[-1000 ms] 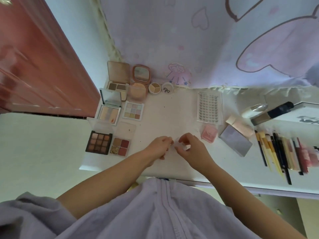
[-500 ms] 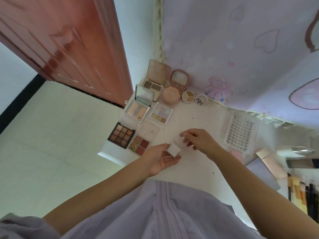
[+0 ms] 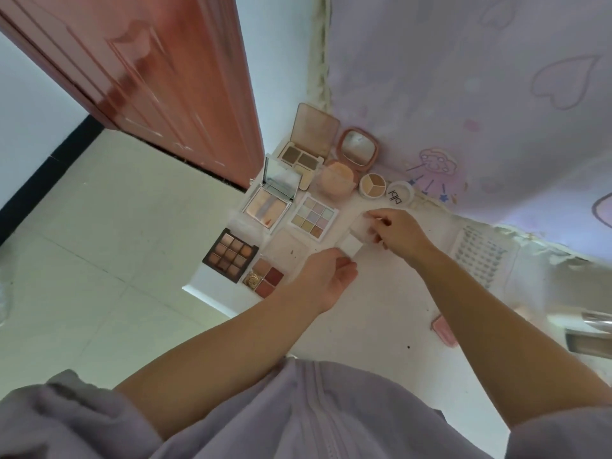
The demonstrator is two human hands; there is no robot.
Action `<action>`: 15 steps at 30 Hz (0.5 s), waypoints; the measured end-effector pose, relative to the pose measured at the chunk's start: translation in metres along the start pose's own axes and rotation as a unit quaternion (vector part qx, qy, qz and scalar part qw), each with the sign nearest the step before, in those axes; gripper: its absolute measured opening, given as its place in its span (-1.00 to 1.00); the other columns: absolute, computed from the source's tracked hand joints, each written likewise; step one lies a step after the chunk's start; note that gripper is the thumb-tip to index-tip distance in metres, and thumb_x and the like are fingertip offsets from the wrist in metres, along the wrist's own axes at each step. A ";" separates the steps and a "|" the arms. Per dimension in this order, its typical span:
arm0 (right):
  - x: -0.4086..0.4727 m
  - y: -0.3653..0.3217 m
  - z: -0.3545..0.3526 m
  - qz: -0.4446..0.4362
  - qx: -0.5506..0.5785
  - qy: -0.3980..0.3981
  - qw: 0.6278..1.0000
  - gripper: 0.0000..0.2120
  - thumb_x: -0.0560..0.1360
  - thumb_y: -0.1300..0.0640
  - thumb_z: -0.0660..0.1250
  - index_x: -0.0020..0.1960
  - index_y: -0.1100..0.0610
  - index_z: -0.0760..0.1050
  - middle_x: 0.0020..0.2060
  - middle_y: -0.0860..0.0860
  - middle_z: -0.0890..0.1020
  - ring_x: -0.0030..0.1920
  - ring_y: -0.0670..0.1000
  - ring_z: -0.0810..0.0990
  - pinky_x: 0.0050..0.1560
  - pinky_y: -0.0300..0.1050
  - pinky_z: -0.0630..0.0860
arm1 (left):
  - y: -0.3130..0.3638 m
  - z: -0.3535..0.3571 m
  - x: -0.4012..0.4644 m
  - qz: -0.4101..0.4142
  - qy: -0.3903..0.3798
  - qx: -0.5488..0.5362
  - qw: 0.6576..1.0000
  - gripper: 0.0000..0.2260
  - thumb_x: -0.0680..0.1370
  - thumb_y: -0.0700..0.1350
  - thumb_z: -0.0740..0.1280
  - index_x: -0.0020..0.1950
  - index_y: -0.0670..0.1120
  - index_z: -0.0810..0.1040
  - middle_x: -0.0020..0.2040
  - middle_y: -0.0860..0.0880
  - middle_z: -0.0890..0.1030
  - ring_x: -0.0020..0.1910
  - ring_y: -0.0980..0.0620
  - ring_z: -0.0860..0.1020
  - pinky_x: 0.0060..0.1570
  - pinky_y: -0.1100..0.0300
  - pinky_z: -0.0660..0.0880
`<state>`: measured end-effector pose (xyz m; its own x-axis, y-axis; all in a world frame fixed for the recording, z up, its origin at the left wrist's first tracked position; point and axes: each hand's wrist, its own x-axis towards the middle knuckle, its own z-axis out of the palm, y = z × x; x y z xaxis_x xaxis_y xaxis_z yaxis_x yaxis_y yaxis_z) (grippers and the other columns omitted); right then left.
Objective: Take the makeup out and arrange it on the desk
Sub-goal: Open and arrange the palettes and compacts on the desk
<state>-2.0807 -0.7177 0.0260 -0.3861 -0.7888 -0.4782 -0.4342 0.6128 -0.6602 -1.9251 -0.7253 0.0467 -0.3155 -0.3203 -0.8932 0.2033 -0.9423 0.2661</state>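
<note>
Palettes already fill the desk [image 3: 381,313] at ten o'clock; your right hand [image 3: 395,231] pinches the clear lid [image 3: 361,225], your left hand [image 3: 326,273] grips the small white case [image 3: 350,251] just beside it.

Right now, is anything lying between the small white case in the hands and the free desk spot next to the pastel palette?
Nothing visible does. The left hand and right hand hold the small white case directly over bare desk, beside the pastel palette.

Brown nine-pan palette [image 3: 230,255]; pastel nine-pan palette [image 3: 314,217]; lilac heart-print curtain [image 3: 480,94]; reddish door [image 3: 159,77].
</note>
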 end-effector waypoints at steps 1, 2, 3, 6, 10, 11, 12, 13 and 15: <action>0.006 0.000 -0.003 -0.003 -0.007 0.008 1.000 -0.69 0.56 0.28 0.15 0.23 0.15 0.53 -0.17 0.06 0.59 -0.34 -0.12 0.50 -0.28 -0.32 0.38 | 0.002 0.009 0.002 0.007 0.007 0.001 1.000 -0.76 0.56 -0.39 0.07 -0.25 -0.16 0.35 -0.28 -0.13 0.34 -0.34 -0.03 0.33 -0.27 0.19 0.35; 0.011 -0.001 -0.004 -0.003 -0.009 0.013 1.000 -0.69 0.55 0.28 0.15 0.22 0.14 0.54 -0.17 0.06 0.59 -0.34 -0.13 0.49 -0.27 -0.32 0.39 | 0.003 0.015 0.004 0.013 0.018 0.003 1.000 -0.74 0.54 -0.41 0.04 -0.27 -0.14 0.31 -0.30 -0.11 0.29 -0.37 -0.02 0.29 -0.30 0.19 0.31; 0.016 -0.002 -0.003 -0.005 -0.007 0.015 1.000 -0.70 0.55 0.27 0.16 0.22 0.15 0.54 -0.18 0.06 0.59 -0.33 -0.12 0.50 -0.23 -0.30 0.42 | 0.005 0.020 0.006 0.020 0.031 0.006 0.999 -0.73 0.54 -0.42 0.02 -0.28 -0.15 0.31 -0.31 -0.11 0.29 -0.37 -0.02 0.30 -0.29 0.19 0.33; 0.022 -0.007 0.000 -0.003 0.009 0.018 1.000 -0.68 0.54 0.24 0.21 0.27 0.16 0.50 -0.18 0.06 0.61 -0.30 -0.06 0.55 -0.16 -0.24 0.50 | 0.010 0.026 0.007 0.032 0.051 0.017 0.998 -0.74 0.55 -0.42 0.02 -0.28 -0.22 0.33 -0.30 -0.14 0.33 -0.34 -0.04 0.38 -0.24 0.19 0.40; 0.010 -0.005 -0.002 0.020 0.047 0.049 0.997 -0.68 0.54 0.21 0.26 0.29 0.19 0.45 -0.18 0.05 0.60 -0.22 0.05 0.63 -0.13 -0.22 0.53 | 0.012 0.023 0.005 0.034 0.036 0.009 0.999 -0.73 0.57 -0.41 -0.02 -0.27 -0.19 0.31 -0.31 -0.13 0.29 -0.36 -0.02 0.31 -0.28 0.20 0.32; 0.004 -0.002 -0.007 0.027 0.066 0.058 0.996 -0.69 0.55 0.20 0.27 0.27 0.21 0.45 -0.17 0.05 0.60 -0.20 0.05 0.64 -0.13 -0.23 0.55 | 0.011 0.021 0.005 0.031 0.035 0.014 0.999 -0.74 0.57 -0.40 -0.01 -0.24 -0.19 0.32 -0.29 -0.13 0.31 -0.35 -0.03 0.33 -0.27 0.19 0.34; -0.003 0.003 -0.013 0.033 0.081 0.068 0.994 -0.73 0.55 0.20 0.27 0.24 0.21 0.47 -0.17 0.05 0.61 -0.22 0.03 0.63 -0.18 -0.27 0.55 | 0.009 0.019 0.004 0.025 0.033 0.027 0.999 -0.77 0.58 -0.39 0.00 -0.20 -0.21 0.35 -0.27 -0.14 0.34 -0.33 -0.04 0.37 -0.24 0.18 0.38; -0.012 0.009 -0.021 0.034 0.091 0.075 0.992 -0.77 0.55 0.22 0.27 0.18 0.22 0.50 -0.17 0.06 0.62 -0.24 -0.01 0.63 -0.23 -0.30 0.54 | 0.006 0.018 0.004 0.017 0.027 0.048 0.998 -0.80 0.58 -0.37 0.02 -0.14 -0.22 0.38 -0.24 -0.16 0.37 -0.31 -0.04 0.41 -0.20 0.18 0.42; -0.035 0.025 -0.041 0.042 0.084 0.085 0.992 -0.84 0.55 0.25 0.24 0.10 0.20 0.53 -0.14 0.07 0.63 -0.24 -0.02 0.63 -0.24 -0.25 0.55 | -0.006 0.018 0.004 -0.009 -0.005 0.111 0.994 -0.82 0.59 -0.35 0.04 -0.02 -0.22 0.42 -0.18 -0.18 0.43 -0.26 -0.05 0.47 -0.12 0.15 0.46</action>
<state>-2.1116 -0.6729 0.0501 -0.5534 -0.7068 -0.4408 -0.2578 0.6485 -0.7162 -1.9439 -0.7221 0.0480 -0.3272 -0.3027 -0.8952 -0.0117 -0.9459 0.3242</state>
